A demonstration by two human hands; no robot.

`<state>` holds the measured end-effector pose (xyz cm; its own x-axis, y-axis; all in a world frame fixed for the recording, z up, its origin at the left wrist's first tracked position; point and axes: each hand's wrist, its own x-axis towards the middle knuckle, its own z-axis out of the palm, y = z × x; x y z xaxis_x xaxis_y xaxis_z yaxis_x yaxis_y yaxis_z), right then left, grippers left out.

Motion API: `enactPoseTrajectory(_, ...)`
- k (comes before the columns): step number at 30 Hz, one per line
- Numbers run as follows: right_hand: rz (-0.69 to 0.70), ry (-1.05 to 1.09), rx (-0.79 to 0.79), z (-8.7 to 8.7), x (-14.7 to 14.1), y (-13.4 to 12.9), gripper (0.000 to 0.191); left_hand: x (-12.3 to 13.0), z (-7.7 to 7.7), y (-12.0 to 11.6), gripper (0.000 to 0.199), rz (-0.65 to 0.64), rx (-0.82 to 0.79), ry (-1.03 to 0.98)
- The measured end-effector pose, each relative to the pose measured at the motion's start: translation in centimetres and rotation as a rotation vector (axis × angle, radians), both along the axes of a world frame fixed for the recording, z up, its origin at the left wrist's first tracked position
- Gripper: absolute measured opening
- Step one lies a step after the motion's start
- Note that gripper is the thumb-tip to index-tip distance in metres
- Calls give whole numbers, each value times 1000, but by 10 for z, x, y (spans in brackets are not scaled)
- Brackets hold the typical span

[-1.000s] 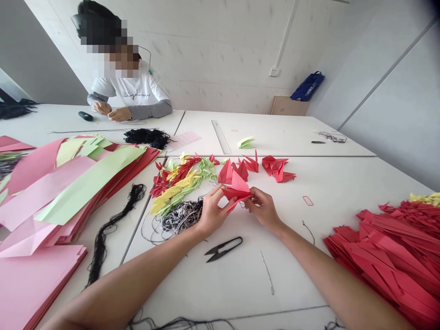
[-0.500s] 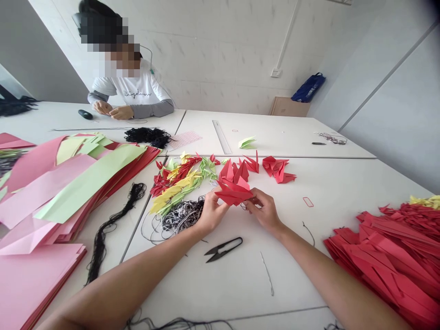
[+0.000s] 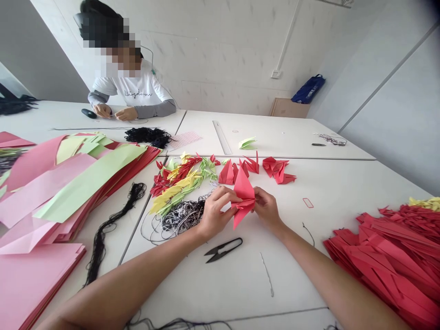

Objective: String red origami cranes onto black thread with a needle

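Note:
Between my two hands, above the white table, is a red paper crane (image 3: 244, 190) with its wings spread, one pointing up and one down. My left hand (image 3: 217, 211) pinches its left side with thumb and fingers. At its right side my right hand (image 3: 267, 208) grips the other end, its fingertips partly hidden behind the paper. More red folded cranes (image 3: 278, 170) stand just beyond. Below my hands lie black thread snips (image 3: 223, 250) and a thin pale twisted wire (image 3: 267, 275).
Left are stacked coloured papers (image 3: 79, 188), black cord (image 3: 103, 243), tangled black-and-white string (image 3: 182, 214) and small folded pieces (image 3: 178, 188). A large red folded-paper pile (image 3: 388, 256) fills the right. A ruler (image 3: 222, 137) lies farther back. A person (image 3: 134, 98) sits across, hands on the table.
The crane in my hands has turned, so its wings now point up and down instead of lying sideways. My left fingers have shifted onto its middle.

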<state>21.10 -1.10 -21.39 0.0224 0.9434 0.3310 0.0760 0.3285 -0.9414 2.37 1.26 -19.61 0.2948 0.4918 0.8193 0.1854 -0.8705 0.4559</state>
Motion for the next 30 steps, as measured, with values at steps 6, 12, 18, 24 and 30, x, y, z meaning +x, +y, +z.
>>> enactPoseTrajectory(6,31,43,-90,2,0,2,6,-1,-2,3,14,39,105,50)
enactPoseTrajectory(12,66,65,-161,2,1,3,13,-2,-2,3,13,61,95,75)
enactPoseTrajectory(18,95,41,-219,5,2,3,25,-1,-8,8,6,137,-24,83)
enactPoseTrajectory(24,129,-14,-279,6,-1,2,31,-1,-10,10,8,182,-63,86)
enactPoseTrajectory(30,104,-40,-305,4,-4,1,32,-1,-11,10,8,179,-75,91)
